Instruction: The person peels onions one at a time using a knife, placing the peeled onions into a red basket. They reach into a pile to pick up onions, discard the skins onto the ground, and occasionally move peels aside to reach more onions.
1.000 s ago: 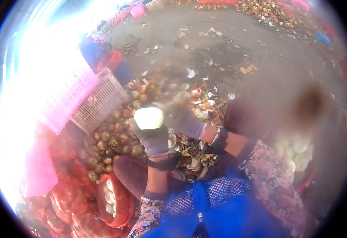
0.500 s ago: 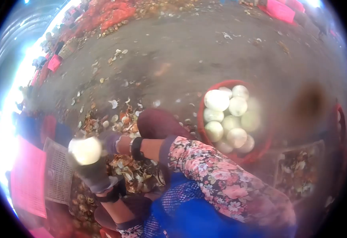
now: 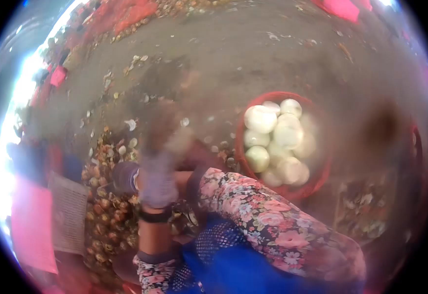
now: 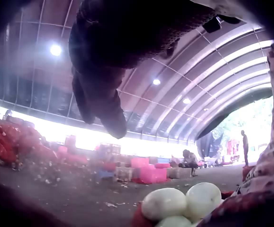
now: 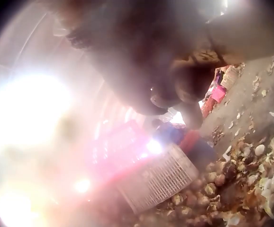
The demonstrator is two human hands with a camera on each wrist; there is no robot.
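**Checking Bearing and Grip State**

The left hand (image 3: 157,169) is raised and blurred. Its gloved fingers (image 4: 101,101) hang loose and apart, holding nothing. The peeled white fruit (image 3: 260,119) fills the red basket (image 3: 299,192) to that hand's right, beyond the right forearm (image 3: 233,201). The right hand (image 3: 125,176) lies farther off, over the unpeeled pile (image 3: 106,215); its finger state cannot be told.

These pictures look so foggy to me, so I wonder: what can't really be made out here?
Head view: left hand is smeared by motion blur; its fingers cannot be separated.
Head view: right hand is partly hidden behind the left; what its grip holds is unclear.
Right wrist view: glare and blur wash out nearly everything beside the white crate.
Left wrist view: red basket is cut off by the bottom edge.
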